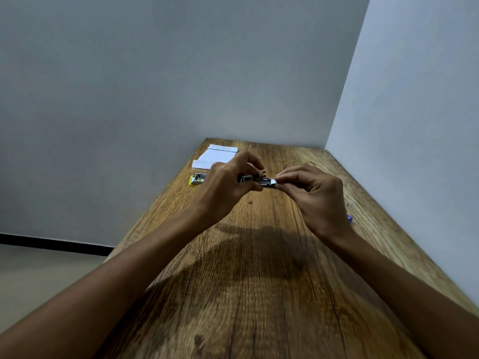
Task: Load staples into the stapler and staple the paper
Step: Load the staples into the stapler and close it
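Observation:
A small metal stapler (259, 180) is held above the wooden table (259, 268) between both hands. My left hand (228, 187) grips its left end, with the fingers curled over the top. My right hand (308, 193) pinches its right end between thumb and fingertips. Whether a strip of staples is in the fingers I cannot tell. White paper sheets (217, 156) lie flat at the table's far left corner. A yellow staple box (197, 179), open, sits just in front of the paper, left of my left hand.
Grey walls close the table off at the far end and along the right side. A small blue object (350, 218) lies near the right edge, behind my right wrist. The table's left edge drops to the floor.

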